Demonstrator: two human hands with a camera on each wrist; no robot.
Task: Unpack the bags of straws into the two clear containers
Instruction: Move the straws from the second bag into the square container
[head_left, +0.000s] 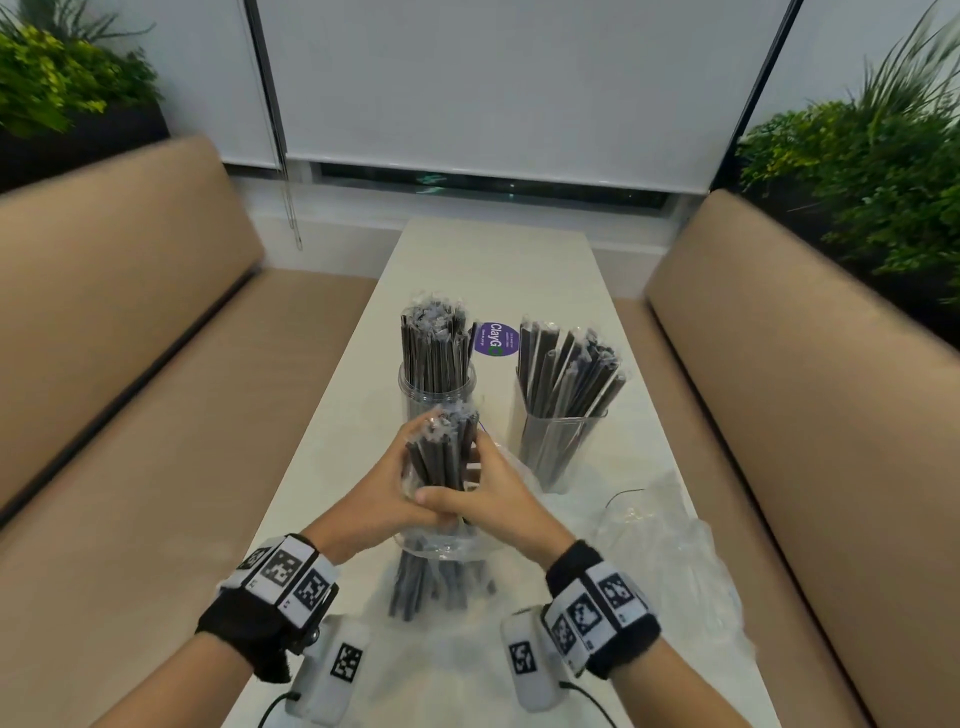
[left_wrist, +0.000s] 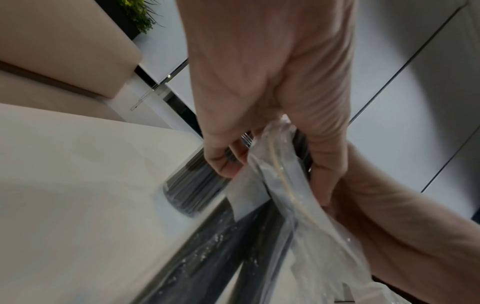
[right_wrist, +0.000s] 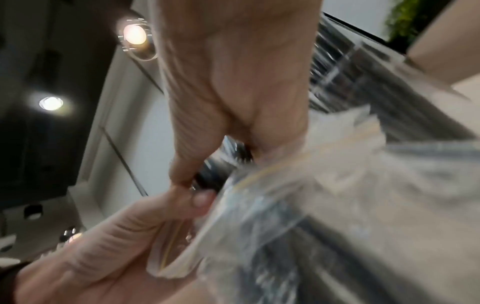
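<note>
My left hand (head_left: 382, 499) and right hand (head_left: 485, 493) both grip a bundle of dark straws (head_left: 441, 457), half out of its clear bag (head_left: 441, 540), above the worktop (head_left: 488, 260). Both containers (head_left: 558, 441) beyond look full; forcing more in could tip one or scatter straws.

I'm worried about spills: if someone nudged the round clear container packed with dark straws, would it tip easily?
Probably fairly easily. The round clear container is narrow, and its dark wrapped straws stand well above the rim, so the load sits high. They look packed upright, which should help somewhat. On the smooth white table it might slide before toppling.
</note>
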